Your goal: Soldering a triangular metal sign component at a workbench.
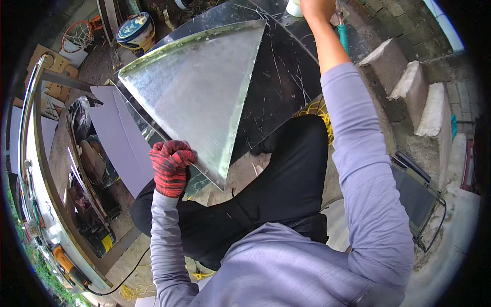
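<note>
Gripping the near-left edge of a fan-shaped panel (199, 92), laid on a black slab (276, 84), with the gloved left hand (171, 166); having the right hand (317, 7) beside a white container (294, 8), cannot tell grip or contents; cannot see inside the bucket (136, 33), upper left

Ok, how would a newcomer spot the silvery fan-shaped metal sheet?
Find the black, white-veined slab at upper centre. The metal sheet lies over it, by the left hand, gloved in red and black. Unlike the dark slab, it is pale, with a curved far edge.
</note>
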Motion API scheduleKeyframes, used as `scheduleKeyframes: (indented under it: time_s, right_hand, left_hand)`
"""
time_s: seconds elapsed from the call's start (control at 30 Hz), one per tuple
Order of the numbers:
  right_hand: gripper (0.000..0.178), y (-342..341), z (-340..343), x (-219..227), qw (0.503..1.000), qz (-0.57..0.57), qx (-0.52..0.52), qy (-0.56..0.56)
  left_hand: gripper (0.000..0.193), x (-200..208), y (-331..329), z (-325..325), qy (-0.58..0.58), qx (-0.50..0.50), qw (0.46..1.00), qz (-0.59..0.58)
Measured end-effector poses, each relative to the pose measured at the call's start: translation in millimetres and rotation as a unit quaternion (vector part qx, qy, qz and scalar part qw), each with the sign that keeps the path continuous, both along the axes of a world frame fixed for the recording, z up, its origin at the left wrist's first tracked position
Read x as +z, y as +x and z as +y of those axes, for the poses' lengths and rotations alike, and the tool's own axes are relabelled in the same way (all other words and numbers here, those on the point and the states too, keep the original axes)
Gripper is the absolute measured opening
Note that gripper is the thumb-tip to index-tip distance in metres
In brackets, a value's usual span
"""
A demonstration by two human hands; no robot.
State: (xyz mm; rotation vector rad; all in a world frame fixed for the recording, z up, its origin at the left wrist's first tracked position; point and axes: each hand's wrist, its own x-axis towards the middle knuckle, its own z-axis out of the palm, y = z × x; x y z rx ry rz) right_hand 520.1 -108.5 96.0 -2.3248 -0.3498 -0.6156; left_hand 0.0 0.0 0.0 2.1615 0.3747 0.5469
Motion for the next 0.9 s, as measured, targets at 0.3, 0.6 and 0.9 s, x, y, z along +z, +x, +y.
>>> scheduleKeyframes:
  time_s: [0.3, 0.6, 0.9]
  right_hand:
    - [0.027, 47.4, -9.1, -19.0, 0.995, -0.002, -0.095, 0.031]
    - [0.035, 55.1, -12.7, -21.9, 0.994, 0.042, -0.099, -0.024]
    - [0.038, 78.7, -20.4, -43.4, 0.992, 0.103, -0.067, -0.038]
  left_hand:
    - [0.010, 21.6, 8.5, -2.7, 0.006, 0.003, 1.000, -0.011]
    - [0.006, -1.0, -7.9, 2.9, 0.036, 0.006, 0.999, 0.014]
    - [0.012, 19.5, 9.2, -0.8, 0.020, -0.028, 0.998, -0.055]
